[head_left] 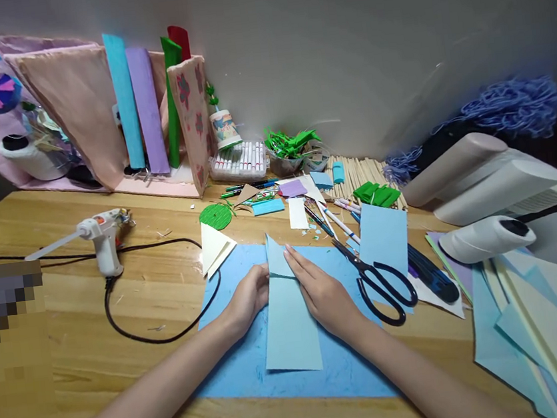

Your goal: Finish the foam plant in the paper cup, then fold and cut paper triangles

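Observation:
A pale blue strip of paper (pixel 291 321) stands out over the blue sheet (pixel 227 376), its far end folded over in a flap. My left hand (pixel 248 299) is closed on the strip's left edge near the fold, fingers curled and partly hidden behind it. On the opposite edge, my right hand (pixel 325 291) holds the paper with its fingers straight and close together; its thumb is hidden. Black-handled scissors (pixel 385 284) lie just right of my right hand, near a light blue paper piece (pixel 385 240). A folded cream paper (pixel 216 248) rests beyond my left hand.
A white glue gun (pixel 105 242) with a looping black cord lies on the left. Markers (pixel 243 159), green strips (pixel 293 141) and paper scraps (pixel 293 188) crowd the back. Paper sheets (pixel 548 326) and a white thread cone (pixel 486 239) are at the right. A pink cardboard holder (pixel 193 125) stands behind.

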Motion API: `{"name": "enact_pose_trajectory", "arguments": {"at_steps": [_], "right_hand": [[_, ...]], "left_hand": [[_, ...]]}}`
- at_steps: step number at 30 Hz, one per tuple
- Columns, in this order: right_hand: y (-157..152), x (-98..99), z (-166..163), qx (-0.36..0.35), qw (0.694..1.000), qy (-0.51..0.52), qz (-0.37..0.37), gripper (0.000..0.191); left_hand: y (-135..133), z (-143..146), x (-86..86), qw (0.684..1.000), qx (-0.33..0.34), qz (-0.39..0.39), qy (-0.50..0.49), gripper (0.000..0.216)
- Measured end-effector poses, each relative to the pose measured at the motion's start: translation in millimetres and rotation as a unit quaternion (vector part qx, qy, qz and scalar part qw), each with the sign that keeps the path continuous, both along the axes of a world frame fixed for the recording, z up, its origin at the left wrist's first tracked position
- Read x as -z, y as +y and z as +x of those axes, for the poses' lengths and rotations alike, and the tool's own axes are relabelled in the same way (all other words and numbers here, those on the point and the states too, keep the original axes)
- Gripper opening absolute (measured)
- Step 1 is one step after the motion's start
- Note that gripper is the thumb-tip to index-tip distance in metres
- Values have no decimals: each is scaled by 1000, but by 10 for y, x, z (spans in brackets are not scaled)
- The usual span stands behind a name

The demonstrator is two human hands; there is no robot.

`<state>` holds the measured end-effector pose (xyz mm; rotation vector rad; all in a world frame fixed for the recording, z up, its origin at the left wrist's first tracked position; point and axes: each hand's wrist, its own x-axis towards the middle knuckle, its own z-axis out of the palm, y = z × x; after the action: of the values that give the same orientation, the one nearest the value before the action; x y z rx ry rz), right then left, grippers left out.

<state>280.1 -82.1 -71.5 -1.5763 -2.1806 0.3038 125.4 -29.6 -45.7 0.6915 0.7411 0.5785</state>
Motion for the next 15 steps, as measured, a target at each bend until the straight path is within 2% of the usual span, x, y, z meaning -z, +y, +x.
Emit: {"name": "enact_pose_trajectory", "arguments": {"at_steps": [5, 8, 10, 12, 15], "right_hand": [[-27, -28, -5, -11, 1000, 27, 4, 64], [-31, -91, -14, 7, 991, 128, -21, 51], [-5, -124, -21, 65, 964, 249, -60, 39], [39, -135, -23, 116, 916, 366, -113, 30], [102, -113, -10, 138, 860, 461, -171, 26]], "left_hand": [[-18, -18, 56, 992, -10, 74, 105, 32], [-9, -34, 68, 986, -1, 104, 130, 35], [-7, -41, 56, 984, 13, 112, 134, 35], [-15, -43, 37, 983, 26, 117, 138, 35], [-35, -43, 20, 975, 21, 143, 167, 34]]}}
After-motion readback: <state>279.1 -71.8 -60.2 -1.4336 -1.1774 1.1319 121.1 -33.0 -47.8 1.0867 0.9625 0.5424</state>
